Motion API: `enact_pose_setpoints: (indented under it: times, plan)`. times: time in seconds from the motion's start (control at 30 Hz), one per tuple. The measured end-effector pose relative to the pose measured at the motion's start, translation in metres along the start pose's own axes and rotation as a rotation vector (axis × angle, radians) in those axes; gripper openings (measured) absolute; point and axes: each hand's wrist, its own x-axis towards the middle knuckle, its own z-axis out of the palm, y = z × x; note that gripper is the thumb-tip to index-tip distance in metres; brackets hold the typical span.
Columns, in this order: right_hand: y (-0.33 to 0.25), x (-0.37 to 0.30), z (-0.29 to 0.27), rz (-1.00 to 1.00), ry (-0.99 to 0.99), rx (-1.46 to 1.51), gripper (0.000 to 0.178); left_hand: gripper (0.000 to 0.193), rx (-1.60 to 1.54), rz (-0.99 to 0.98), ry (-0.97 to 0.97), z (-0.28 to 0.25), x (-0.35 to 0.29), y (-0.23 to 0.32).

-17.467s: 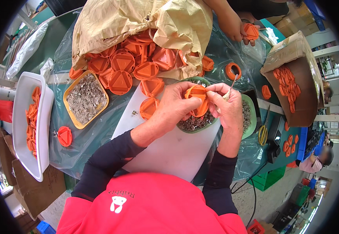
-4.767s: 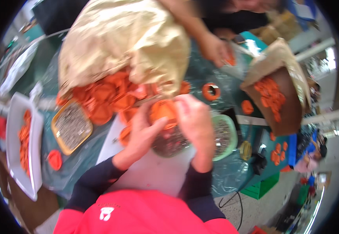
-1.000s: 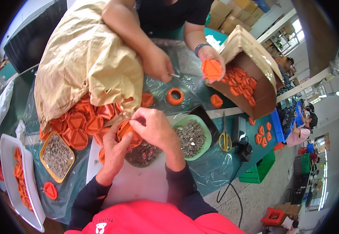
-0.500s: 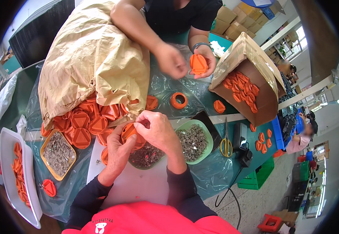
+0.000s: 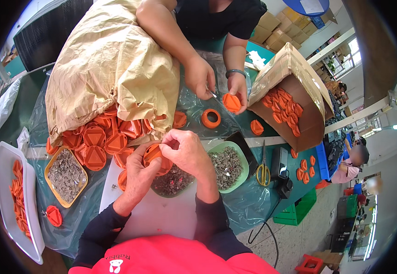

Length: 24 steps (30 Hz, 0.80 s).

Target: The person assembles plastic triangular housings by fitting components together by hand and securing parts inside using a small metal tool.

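Observation:
My left hand [image 5: 139, 170] grips a round orange plastic part [image 5: 154, 155] from its left side, thumb across the face. Thumb and forefinger of my right hand [image 5: 187, 150] are pinched together at the part's upper right edge; whatever is between them is too small to make out. Beneath my right hand sits a bowl of small dark and reddish bits [image 5: 173, 181], partly hidden. To its right stands a pale green bowl [image 5: 245, 172] of small grey, shiny pieces. Several orange parts [image 5: 95, 157] with raised triangles spill from a tan sack [image 5: 111, 59] just beyond my left hand.
Across the table, a co-worker's hand [image 5: 238, 89] holds an orange part, the other a thin tool. Right of them lies a cardboard box [image 5: 308, 130] of orange pieces. Yellow-handled scissors [image 5: 263, 174], a yellow tray [image 5: 85, 185] and a white tub [image 5: 33, 201] stand around.
My hands stay at the orange part with only slight shifts. The co-worker's hand now holds a thin tool near their orange part, which has moved lower.

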Motion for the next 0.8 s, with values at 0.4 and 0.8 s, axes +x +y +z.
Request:
enact_pose_setpoints:
  times: [0.4,0.8]
  plan:
    - [0.008,0.006,0.005,-0.022,-0.034,0.104,0.016,0.037,-0.033,0.028,0.031,0.0,-0.002,0.003]
    - [0.0,0.004,-0.002,0.059,-0.017,0.23,0.011,0.042,-0.259,-0.096,0.054,-0.001,0.003,0.003]
